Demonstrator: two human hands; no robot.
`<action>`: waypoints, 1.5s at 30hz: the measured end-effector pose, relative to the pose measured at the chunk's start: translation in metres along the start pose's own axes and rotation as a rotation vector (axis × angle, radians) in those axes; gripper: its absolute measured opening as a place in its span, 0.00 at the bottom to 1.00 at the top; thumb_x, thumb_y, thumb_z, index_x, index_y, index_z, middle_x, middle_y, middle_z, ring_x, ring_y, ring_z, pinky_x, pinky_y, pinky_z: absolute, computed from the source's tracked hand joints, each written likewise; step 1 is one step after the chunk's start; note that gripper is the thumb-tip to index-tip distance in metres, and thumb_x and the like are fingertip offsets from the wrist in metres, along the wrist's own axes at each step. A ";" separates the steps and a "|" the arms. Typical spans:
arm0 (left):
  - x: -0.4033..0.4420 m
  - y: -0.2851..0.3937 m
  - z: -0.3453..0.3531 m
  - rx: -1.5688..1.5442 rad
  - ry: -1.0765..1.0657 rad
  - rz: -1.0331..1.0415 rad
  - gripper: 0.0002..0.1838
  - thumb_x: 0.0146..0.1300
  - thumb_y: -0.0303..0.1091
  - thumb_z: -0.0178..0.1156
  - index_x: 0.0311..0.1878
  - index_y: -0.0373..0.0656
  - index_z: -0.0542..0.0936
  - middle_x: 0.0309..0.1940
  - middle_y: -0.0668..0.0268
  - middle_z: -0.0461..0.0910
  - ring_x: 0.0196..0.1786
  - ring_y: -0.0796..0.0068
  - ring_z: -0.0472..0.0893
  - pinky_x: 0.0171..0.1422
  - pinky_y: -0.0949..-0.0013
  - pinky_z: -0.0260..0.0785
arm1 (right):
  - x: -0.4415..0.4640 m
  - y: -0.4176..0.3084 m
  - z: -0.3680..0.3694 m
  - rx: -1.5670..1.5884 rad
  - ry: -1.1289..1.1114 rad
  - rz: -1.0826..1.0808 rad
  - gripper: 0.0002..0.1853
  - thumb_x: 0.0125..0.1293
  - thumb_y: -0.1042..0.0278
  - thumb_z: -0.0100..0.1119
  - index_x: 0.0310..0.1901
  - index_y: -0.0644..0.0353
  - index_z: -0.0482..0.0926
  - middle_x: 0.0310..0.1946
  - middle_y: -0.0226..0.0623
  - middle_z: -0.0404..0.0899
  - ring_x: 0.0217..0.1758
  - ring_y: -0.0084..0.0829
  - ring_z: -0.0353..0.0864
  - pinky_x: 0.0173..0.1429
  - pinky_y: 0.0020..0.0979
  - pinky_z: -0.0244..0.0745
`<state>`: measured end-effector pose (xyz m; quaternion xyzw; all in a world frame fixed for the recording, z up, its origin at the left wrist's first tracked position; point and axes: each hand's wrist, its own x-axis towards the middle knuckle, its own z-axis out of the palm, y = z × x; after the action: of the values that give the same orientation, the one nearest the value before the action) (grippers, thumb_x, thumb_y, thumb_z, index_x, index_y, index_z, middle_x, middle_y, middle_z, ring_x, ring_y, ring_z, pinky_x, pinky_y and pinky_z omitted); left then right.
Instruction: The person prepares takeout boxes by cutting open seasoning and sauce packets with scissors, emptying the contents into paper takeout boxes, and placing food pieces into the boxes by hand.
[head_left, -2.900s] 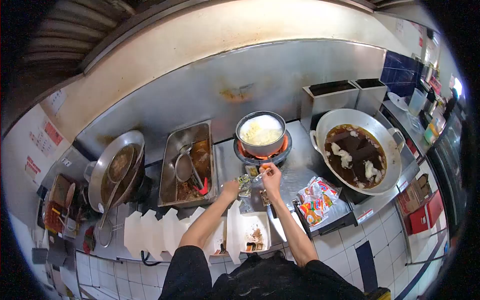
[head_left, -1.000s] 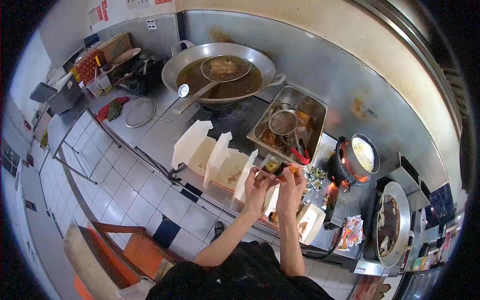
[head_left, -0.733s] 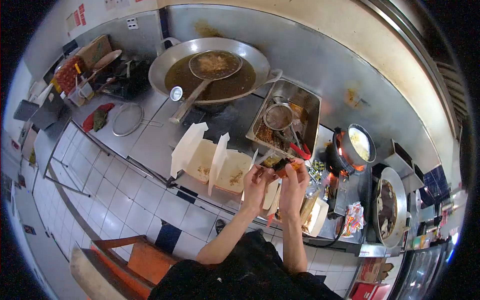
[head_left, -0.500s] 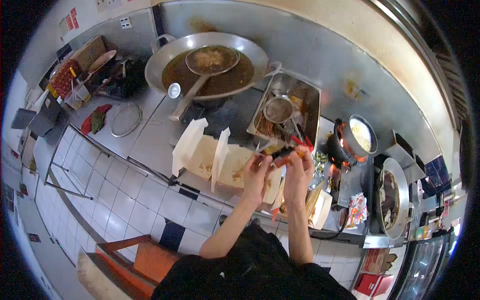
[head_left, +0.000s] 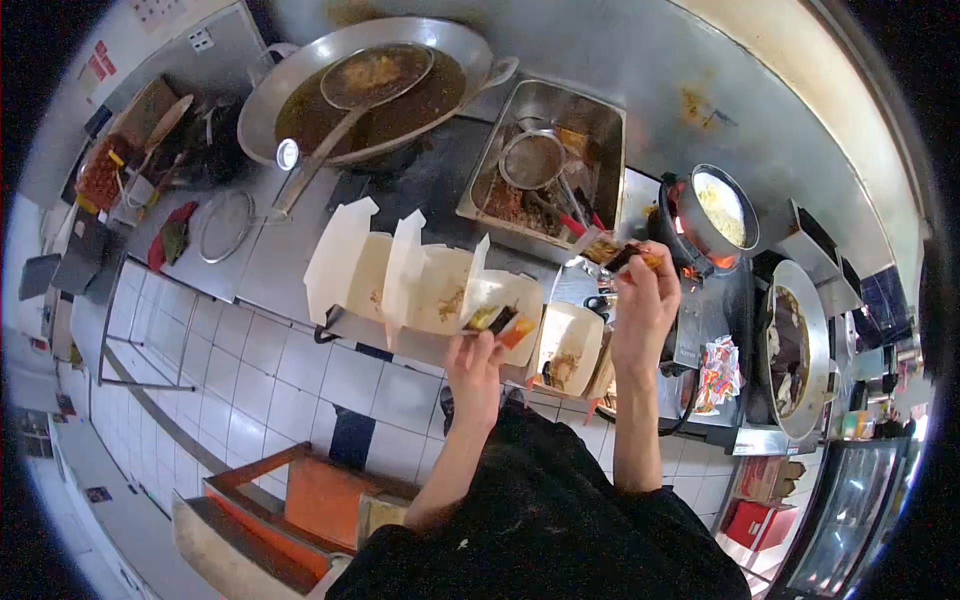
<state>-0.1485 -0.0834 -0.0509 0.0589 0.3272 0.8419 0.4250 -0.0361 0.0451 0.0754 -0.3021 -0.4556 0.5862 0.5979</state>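
My left hand [head_left: 473,375] is closed on a small sauce packet [head_left: 502,322], its strip showing yellow-green, black and orange. A similar sauce packet [head_left: 618,256] is pinched in my right hand [head_left: 646,300], raised higher and farther right. Below and around them stands a row of white takeout boxes with raised lids. The left box [head_left: 362,285], the middle box [head_left: 432,290] and one on the right [head_left: 570,335] hold brown crumbs or bits. My left hand's packet hangs over the front of a box whose inside it partly hides.
A large wok [head_left: 268,125] of brown oil holds a strainer [head_left: 378,76]. A metal tray [head_left: 615,150] with a sieve [head_left: 532,160] and red-handled tongs stands behind the boxes. Rightward are a pot [head_left: 722,210] over a flame, shiny packets [head_left: 718,375] and a wide pan [head_left: 815,350].
My hands were together around the packets; now they are apart, one packet in each. My left hand moved down-left, my right hand up-right. The view has shifted too.
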 end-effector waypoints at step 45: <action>-0.021 0.046 0.010 0.526 -0.037 0.135 0.17 0.72 0.33 0.54 0.59 0.34 0.71 0.49 0.61 0.77 0.45 0.73 0.79 0.50 0.69 0.75 | -0.047 0.043 0.047 0.072 -0.376 0.267 0.03 0.66 0.77 0.53 0.40 0.62 0.73 0.42 0.33 0.79 0.47 0.22 0.74 0.57 0.25 0.65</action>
<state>-0.1625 -0.1134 -0.0119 0.2041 0.5221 0.7533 0.3439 -0.0920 -0.0033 0.0474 -0.2237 -0.4935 0.7220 0.4302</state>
